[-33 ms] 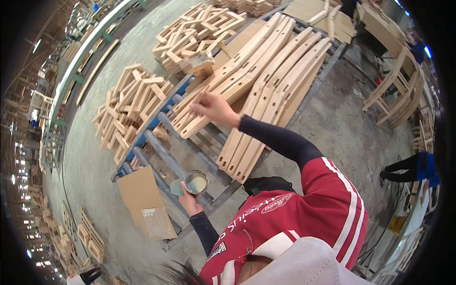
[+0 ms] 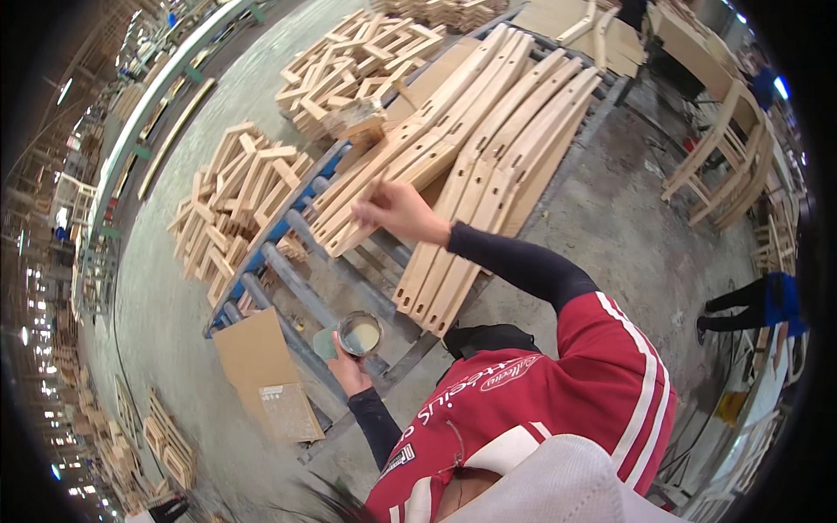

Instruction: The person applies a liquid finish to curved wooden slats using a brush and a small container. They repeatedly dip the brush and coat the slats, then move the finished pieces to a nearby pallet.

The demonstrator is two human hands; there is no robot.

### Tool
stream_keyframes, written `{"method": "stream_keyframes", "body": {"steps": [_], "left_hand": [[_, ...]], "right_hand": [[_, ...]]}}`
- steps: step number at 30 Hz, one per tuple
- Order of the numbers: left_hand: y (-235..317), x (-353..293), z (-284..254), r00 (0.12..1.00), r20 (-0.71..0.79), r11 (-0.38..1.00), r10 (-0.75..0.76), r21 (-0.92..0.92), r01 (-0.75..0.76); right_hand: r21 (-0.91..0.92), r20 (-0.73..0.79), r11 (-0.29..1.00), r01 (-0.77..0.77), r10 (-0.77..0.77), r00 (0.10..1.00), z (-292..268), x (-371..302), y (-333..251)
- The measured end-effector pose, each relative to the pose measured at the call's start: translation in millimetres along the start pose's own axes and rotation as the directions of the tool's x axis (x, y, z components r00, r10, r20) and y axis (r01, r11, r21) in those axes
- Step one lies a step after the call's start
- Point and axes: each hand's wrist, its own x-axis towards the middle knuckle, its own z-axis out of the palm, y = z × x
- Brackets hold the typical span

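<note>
A: Held what in the left hand (image 2: pixel 350 376)?

B: Gripped a round open tub (image 2: pixel 360 335) with pale liquid inside, with fingers against its side, over the near end of a roller conveyor (image 2: pixel 294 272). Had a flat pale green piece (image 2: pixel 326 343) just left of the tub, too small to identify.

A: And did what with the right hand (image 2: pixel 397 212)?

B: Curled the fingers above the slotted wooden bars (image 2: pixel 475 187), farther up and well apart from the tub. Couldn't tell, through the blur, whether pinching anything or touching wood.

A: Found the bars laid how?

B: Saw two groups side by side, slightly bent, lengthwise on the conveyor. Noticed bare grey rollers between tub and bars, a blue side rail (image 2: pixel 255 261) along the left, and a creased cardboard sheet (image 2: pixel 253 353) left of the left hand.

A: And beyond?

B: Saw a jumbled heap of wooden pieces (image 2: pixel 240 205) on the grey floor (image 2: pixel 166 288) beside the rail, with another heap (image 2: pixel 353 74) farther up. Spotted curved wooden chair frames (image 2: pixel 737 161) at the right, above a person in blue (image 2: pixel 782 301).
</note>
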Motion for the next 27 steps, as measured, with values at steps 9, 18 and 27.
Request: {"method": "stream_keyframes", "body": {"steps": [9, 18, 27], "left_hand": [[-58, -22, 81, 0.837, 0.546, 0.997, -0.041, -0.031, 0.069], [-74, -83, 154, 0.677, 0.728, 0.993, -0.107, 0.108, 0.041], [-77, -115, 215, 0.404, 0.899, 0.968, -0.169, 0.228, -0.103]], "right_hand": [[-0.586, -0.072, 0.797, 0.146, -0.231, 0.97, -67, -191, -82], [-0.864, -0.064, 0.466, 0.191, -0.478, 0.876, -118, -290, -110], [-0.923, -0.207, 0.384, 0.028, -0.556, 0.805, -147, -346, -129]]}}
